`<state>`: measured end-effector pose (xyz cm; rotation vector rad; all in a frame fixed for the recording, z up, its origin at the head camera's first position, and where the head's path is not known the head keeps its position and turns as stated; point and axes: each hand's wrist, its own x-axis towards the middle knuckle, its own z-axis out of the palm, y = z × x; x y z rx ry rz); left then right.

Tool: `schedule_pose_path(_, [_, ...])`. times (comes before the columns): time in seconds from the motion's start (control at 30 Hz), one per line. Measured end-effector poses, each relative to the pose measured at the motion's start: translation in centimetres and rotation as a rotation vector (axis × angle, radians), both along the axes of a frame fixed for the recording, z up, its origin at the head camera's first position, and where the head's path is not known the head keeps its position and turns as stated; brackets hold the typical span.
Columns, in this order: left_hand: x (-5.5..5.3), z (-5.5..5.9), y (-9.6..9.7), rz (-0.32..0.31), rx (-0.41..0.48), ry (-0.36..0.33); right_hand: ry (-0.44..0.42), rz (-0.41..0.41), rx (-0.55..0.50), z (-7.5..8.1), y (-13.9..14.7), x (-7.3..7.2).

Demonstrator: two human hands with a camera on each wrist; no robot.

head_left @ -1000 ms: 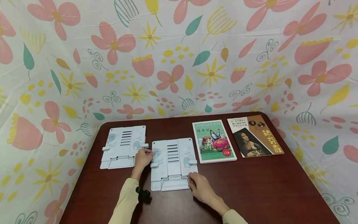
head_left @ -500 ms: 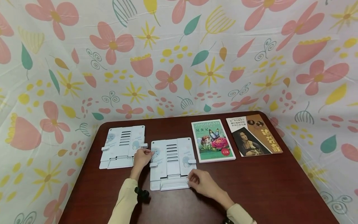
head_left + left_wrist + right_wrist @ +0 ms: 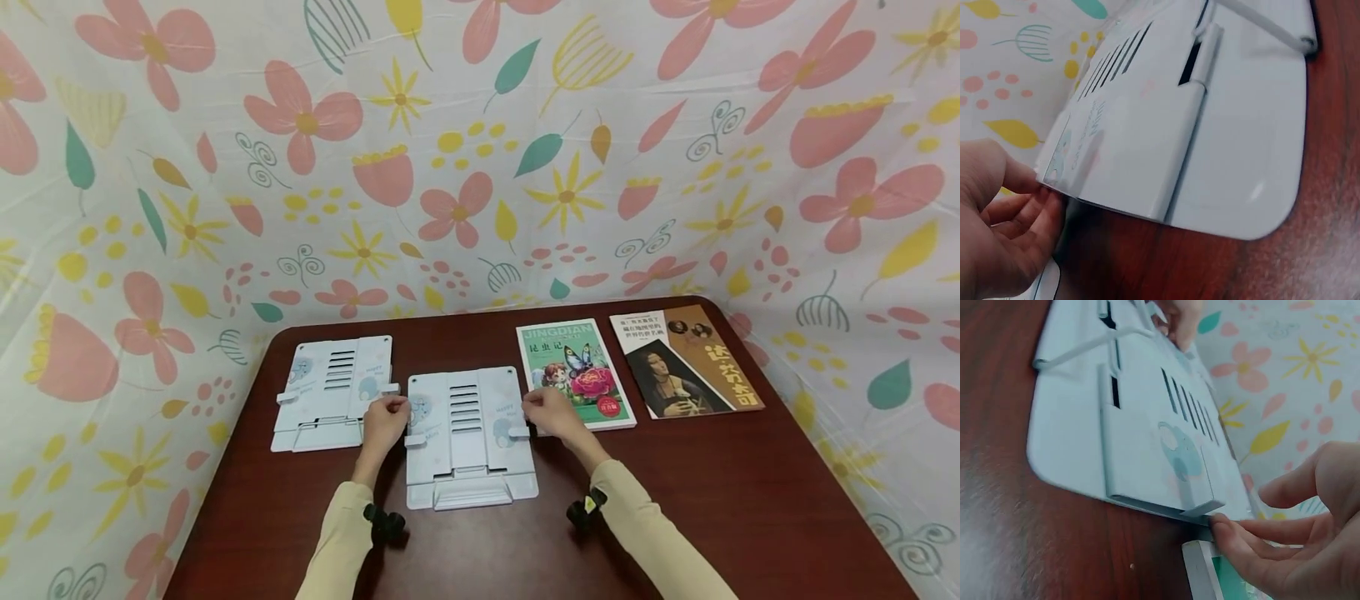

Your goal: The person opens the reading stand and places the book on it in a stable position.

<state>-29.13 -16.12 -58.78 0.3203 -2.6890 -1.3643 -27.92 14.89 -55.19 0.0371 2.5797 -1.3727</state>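
A white folding book stand (image 3: pixel 435 462) with several slots lies flat in front of me, its wire bracket (image 3: pixel 1260 22) folded at the near end. My left hand (image 3: pixel 384 425) pinches its left edge, thumb on top and fingers curled below, as the left wrist view shows. My right hand (image 3: pixel 555 415) is at the right edge beside the small side clip (image 3: pixel 1202 508). In the right wrist view its fingertips (image 3: pixel 1221 528) meet the edge while the thumb (image 3: pixel 1279 487) stays apart above.
A second matching book stand (image 3: pixel 307 400) lies to the left, close to my left hand. Right of the stand lies a green-covered book (image 3: pixel 547 375), partly under my right hand in view. Farther right is a brown and white book (image 3: pixel 693 367) on the dark wooden table (image 3: pixel 735 500).
My right hand has left the stand's near right corner and moved up along the right edge, past the clip. The wire bracket has gone down flat. My left hand keeps its place.
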Motion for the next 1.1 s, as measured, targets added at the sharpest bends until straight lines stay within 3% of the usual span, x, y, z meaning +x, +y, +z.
schedule_pose_path(0.1, [0.0,0.4,-0.1,0.008,0.07,0.036,-0.028,-0.031,-0.069,0.1,0.1,-0.6])
schedule_pose_path(0.2, [0.1,1.5,-0.1,0.003,0.167,0.059,0.007,-0.059,-0.138,0.5,0.3,-0.9])
schedule_pose_path(0.37, [0.6,4.0,-0.3,-0.02,0.272,0.117,0.133,-0.047,-0.214,2.6,0.9,-1.4])
schedule_pose_path(0.5, [1.1,6.1,-0.6,-0.049,0.305,0.207,0.188,0.009,-0.265,4.7,1.4,-1.4])
schedule_pose_path(0.6, [1.7,7.4,-1.0,-0.08,0.302,0.265,0.214,0.042,-0.275,6.2,1.6,-0.9])
schedule_pose_path(0.77, [3.2,9.0,-1.7,-0.143,0.305,0.289,0.271,0.098,-0.265,7.5,2.0,0.4])
schedule_pose_path(0.97, [5.2,9.9,-2.6,-0.226,0.344,0.306,0.325,0.186,-0.274,8.3,2.7,2.2])
schedule_pose_path(1.1, [6.4,10.2,-2.8,-0.237,0.365,0.276,0.347,0.236,-0.262,8.9,3.1,3.4])
